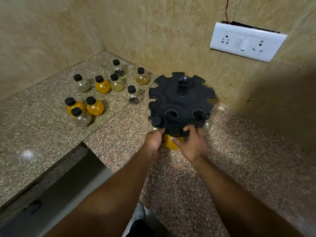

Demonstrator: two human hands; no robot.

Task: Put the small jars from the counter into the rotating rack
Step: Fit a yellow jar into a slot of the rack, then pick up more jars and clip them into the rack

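Both hands at frame centre, left hand and right hand gripping a yellow jar under the black rack. Nine capped jars upper left on the counter.

A home kitchen, by the look of it. Speckled granite counter running into a corner of beige wall tiles. White switch plate with two sockets set in the right wall, a thin wire rising from the gap behind it. Small round spice jars with black caps grouped on the counter beside a black rotating rack.
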